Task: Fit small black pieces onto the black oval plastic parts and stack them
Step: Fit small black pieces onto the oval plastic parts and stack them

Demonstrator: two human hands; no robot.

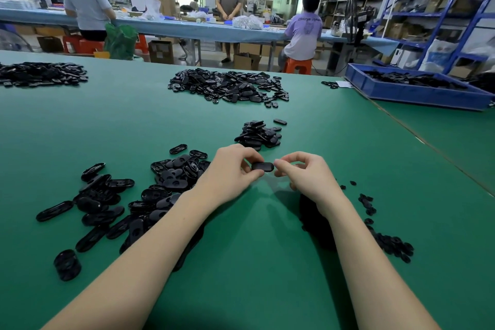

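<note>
A black oval plastic part (pixel 262 166) is held just above the green table between both hands. My left hand (pixel 230 169) pinches its left end and my right hand (pixel 302 173) pinches its right end with fingertips. Loose black oval parts (pixel 128 201) lie scattered to my left, under and beside the left forearm. Small black pieces (pixel 385 238) lie in a spread to the right of my right forearm, partly hidden by it. A small heap of oval parts (pixel 258 134) sits just beyond my hands.
A larger pile of black parts (pixel 227 86) lies further back, another pile (pixel 40 73) at the far left. A blue tray (pixel 417 88) of black parts stands at the back right. Other people work at a long blue bench behind.
</note>
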